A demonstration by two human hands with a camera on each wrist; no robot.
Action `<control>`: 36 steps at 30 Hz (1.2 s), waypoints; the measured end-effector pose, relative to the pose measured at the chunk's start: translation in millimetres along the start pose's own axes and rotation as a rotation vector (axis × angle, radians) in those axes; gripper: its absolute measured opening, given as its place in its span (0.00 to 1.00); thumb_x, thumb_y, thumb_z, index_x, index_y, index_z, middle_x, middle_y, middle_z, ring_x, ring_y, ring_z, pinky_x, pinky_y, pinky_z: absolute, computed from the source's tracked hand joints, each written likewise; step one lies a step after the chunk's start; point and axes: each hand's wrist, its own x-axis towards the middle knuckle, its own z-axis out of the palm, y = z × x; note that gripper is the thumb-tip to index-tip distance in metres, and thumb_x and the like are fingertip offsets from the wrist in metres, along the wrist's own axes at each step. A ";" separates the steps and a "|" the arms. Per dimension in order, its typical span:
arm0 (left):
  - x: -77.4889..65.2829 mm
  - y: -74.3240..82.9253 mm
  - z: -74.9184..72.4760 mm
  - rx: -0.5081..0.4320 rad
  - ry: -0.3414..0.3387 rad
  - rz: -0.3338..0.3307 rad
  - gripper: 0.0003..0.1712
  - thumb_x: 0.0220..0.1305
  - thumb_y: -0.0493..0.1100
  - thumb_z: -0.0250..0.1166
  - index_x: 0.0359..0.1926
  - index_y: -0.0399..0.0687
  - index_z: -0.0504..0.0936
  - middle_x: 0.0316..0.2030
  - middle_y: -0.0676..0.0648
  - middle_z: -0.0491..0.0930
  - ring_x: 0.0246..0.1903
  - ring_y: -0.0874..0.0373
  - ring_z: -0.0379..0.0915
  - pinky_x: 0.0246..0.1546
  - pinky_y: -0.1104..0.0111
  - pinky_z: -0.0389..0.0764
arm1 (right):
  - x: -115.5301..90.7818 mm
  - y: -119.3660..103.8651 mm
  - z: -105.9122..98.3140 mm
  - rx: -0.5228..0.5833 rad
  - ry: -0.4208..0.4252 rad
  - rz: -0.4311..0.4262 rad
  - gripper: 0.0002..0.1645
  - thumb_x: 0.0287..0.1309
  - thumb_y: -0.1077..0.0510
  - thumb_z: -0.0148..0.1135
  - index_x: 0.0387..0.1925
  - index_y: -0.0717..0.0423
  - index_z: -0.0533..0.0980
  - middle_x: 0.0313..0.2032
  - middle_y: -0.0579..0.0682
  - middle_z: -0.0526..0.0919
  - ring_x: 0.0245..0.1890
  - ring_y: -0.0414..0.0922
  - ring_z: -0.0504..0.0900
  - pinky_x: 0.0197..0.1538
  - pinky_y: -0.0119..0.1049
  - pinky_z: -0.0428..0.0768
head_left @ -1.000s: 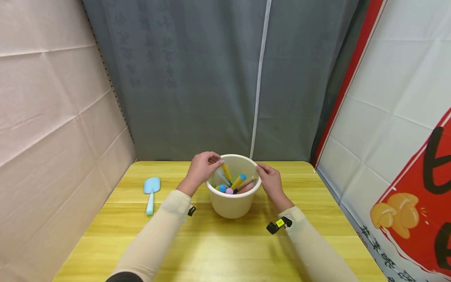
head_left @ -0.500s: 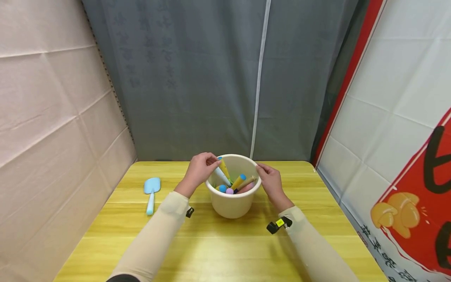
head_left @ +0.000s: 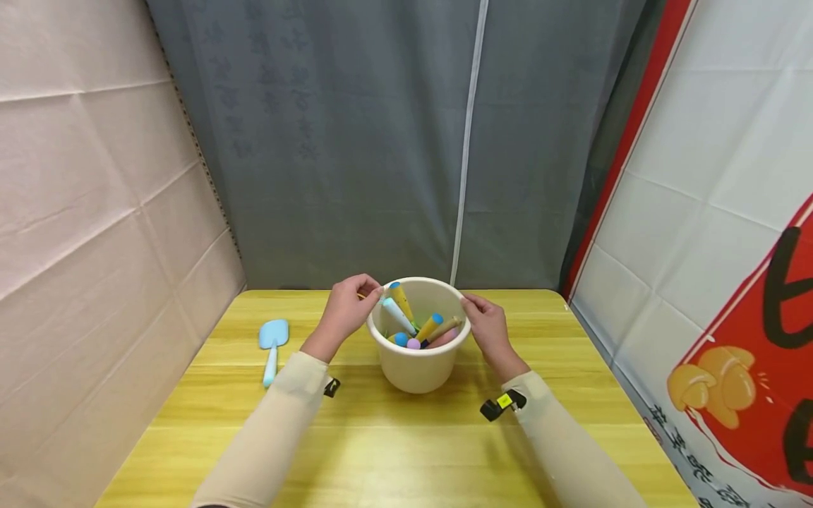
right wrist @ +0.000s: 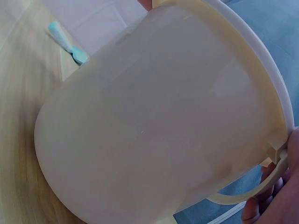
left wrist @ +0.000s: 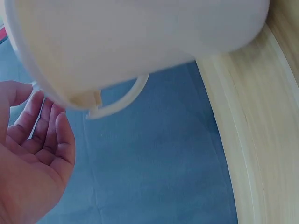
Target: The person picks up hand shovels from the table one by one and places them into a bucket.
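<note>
A cream bucket (head_left: 416,363) stands on the table. Inside it lean a light blue handle (head_left: 395,312), a yellow stick with a blue end (head_left: 401,296) and another yellow stick with a blue end (head_left: 432,325), among other small pieces. My left hand (head_left: 346,309) is at the bucket's left rim, fingers loosely bent, fingertips right by the edge; the left wrist view shows its palm and nothing gripped. With my right hand (head_left: 488,328) I hold the bucket at its right rim, fingers beside the carrying handle (right wrist: 243,196) in the right wrist view.
A light blue toy shovel (head_left: 273,346) lies on the table's left side. Grey cloth (head_left: 349,176) hangs behind the yellow wooden table (head_left: 406,451). Pale sheets (head_left: 108,176) close off the left, and a white and red printed sheet (head_left: 718,212) the right.
My left hand has let go of the light blue handle and drawn back left to the rim. The handle now leans in the bucket with its end uncovered. My right hand has stayed put.
</note>
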 end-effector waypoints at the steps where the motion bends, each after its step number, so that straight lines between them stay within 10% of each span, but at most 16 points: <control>1: -1.5 -1.7 -3.7 -0.002 0.006 0.000 0.09 0.80 0.49 0.70 0.43 0.51 0.90 0.40 0.50 0.87 0.43 0.52 0.85 0.47 0.54 0.89 | 0.1 0.1 0.0 0.000 0.001 -0.001 0.23 0.81 0.51 0.65 0.65 0.61 0.86 0.61 0.62 0.88 0.58 0.55 0.88 0.51 0.29 0.86; 20: -67.0 -90.0 -92.2 0.191 -0.005 -0.224 0.15 0.84 0.50 0.62 0.52 0.44 0.88 0.46 0.43 0.87 0.44 0.47 0.82 0.48 0.50 0.83 | 1.3 0.3 -0.2 0.008 0.002 -0.017 0.23 0.81 0.52 0.65 0.65 0.63 0.85 0.61 0.63 0.88 0.58 0.56 0.88 0.49 0.27 0.86; 36: -114.6 -145.5 -103.0 0.388 -0.022 -0.403 0.27 0.76 0.48 0.63 0.60 0.25 0.77 0.53 0.25 0.82 0.49 0.30 0.82 0.48 0.38 0.81 | 0.9 2.3 0.3 0.009 0.013 -0.031 0.21 0.80 0.53 0.66 0.63 0.62 0.86 0.58 0.63 0.89 0.55 0.54 0.89 0.47 0.25 0.85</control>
